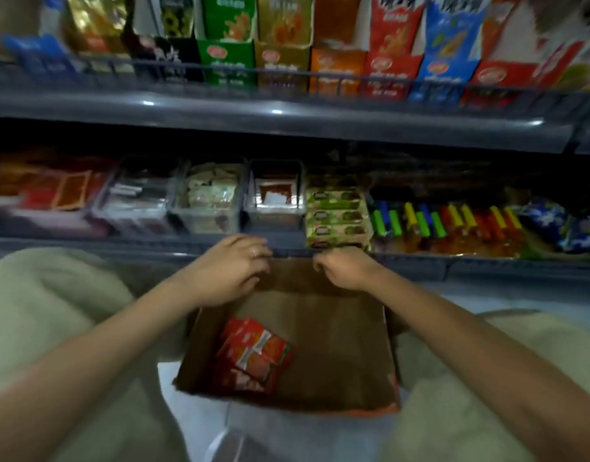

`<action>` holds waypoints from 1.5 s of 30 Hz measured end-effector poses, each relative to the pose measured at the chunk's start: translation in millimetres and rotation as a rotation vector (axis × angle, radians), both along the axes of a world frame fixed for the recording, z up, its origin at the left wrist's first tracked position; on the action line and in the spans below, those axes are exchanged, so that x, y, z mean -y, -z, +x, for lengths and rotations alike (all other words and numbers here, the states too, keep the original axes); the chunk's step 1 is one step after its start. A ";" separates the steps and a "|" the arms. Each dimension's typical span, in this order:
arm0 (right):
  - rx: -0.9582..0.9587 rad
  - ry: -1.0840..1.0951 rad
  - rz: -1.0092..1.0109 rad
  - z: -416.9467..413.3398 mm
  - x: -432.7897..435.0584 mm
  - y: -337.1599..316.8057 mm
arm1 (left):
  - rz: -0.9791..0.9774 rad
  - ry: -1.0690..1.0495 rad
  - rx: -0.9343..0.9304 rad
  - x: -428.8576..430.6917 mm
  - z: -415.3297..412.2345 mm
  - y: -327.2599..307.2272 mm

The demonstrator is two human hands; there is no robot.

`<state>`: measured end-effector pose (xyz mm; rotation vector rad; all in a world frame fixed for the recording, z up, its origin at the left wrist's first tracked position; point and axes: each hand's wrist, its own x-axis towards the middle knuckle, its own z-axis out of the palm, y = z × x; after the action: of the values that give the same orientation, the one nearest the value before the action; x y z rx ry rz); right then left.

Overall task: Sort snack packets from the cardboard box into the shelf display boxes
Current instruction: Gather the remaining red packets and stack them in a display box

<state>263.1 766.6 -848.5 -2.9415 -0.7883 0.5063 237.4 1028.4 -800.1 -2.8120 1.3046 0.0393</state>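
Note:
A brown cardboard box (337,328) sits on the floor between my knees, below the lower shelf. Several red snack packets (253,355) lie in a loose pile at its left side. My left hand (230,268) hovers over the box's far left corner, fingers loosely curled, holding nothing that I can see. My right hand (343,266) is curled into a fist at the box's far edge; whether it holds anything is hidden. Clear display boxes stand on the lower shelf, one (275,213) straight ahead with red-brown packets, one (210,218) left of it with pale packets.
The lower shelf's front rail (420,258) runs just beyond my hands. Green bars (337,215), colourful sticks (453,225) and blue packets (553,225) fill the shelf to the right. Tall cartons (287,38) line the upper shelf. My knees flank the box.

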 end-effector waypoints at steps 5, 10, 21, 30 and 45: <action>-0.354 0.093 -0.032 -27.4 -38.8 81.2 | 0.031 -0.124 -0.132 -39.0 -3.5 27.8; -0.830 0.184 0.067 -63.1 -73.7 161.6 | 0.013 -0.154 -0.196 -83.2 -20.6 51.8; -0.488 0.730 0.038 -86.7 -133.7 233.9 | -0.117 -0.146 -0.183 -98.0 -22.4 44.6; -0.837 0.831 0.513 -39.1 -105.6 190.7 | -0.457 -0.399 -0.799 -100.9 -43.1 61.2; -1.382 0.400 1.007 -51.5 -175.8 97.6 | -0.802 -0.759 -1.056 -101.2 -65.5 59.6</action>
<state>211.7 942.5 -946.1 -1.2456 -0.1194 1.2966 171.9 1129.6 -859.7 -3.9700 0.0339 1.4739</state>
